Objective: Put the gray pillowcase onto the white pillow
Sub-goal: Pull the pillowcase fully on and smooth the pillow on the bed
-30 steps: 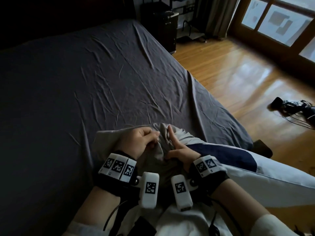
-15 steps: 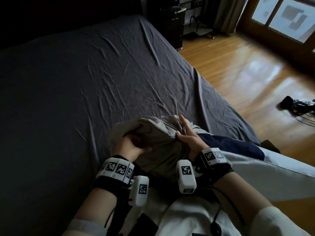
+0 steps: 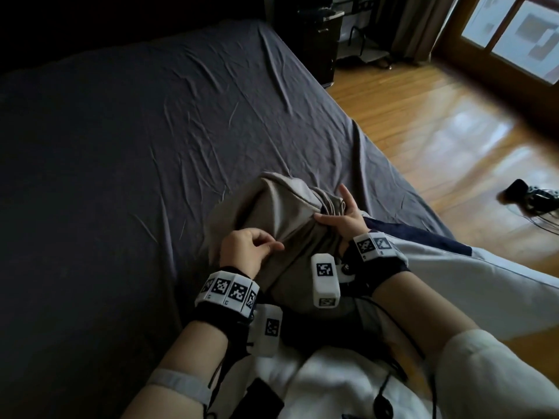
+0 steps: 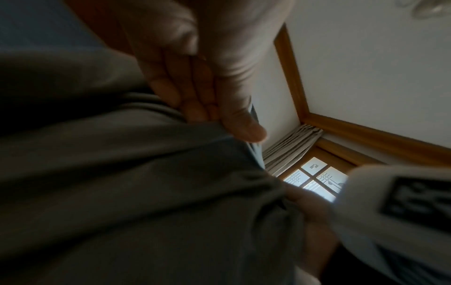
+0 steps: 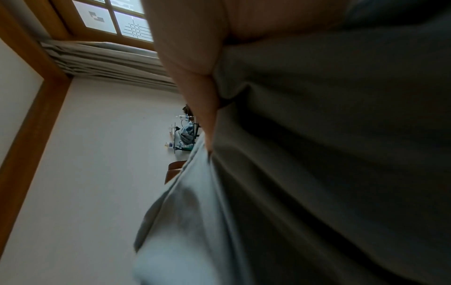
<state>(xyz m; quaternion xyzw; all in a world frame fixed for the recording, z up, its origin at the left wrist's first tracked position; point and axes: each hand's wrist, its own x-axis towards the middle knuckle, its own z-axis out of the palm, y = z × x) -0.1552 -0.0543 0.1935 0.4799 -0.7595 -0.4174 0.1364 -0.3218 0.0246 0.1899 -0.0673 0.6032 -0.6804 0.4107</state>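
Both our hands work the pillowcase [image 3: 281,216], bunched on our lap at the bed [image 3: 136,152] edge. Our left hand [image 3: 246,249] pinches a fold between thumb and fingers; our right hand [image 3: 344,220] grips gathered cloth — index finger raised. We cannot see the pillow — the wrist views are blurred.

No readable words, brands or numbers anywhere. Only black-and-white square code patterns: a row on the left wrist band [image 3: 227,290], one on the left wrist camera block [image 3: 271,326], two on the right wrist band [image 3: 374,245], one on the right wrist camera block [image 3: 325,270]. Window panes [image 5: 133,27] carry etched line patterns, not text.
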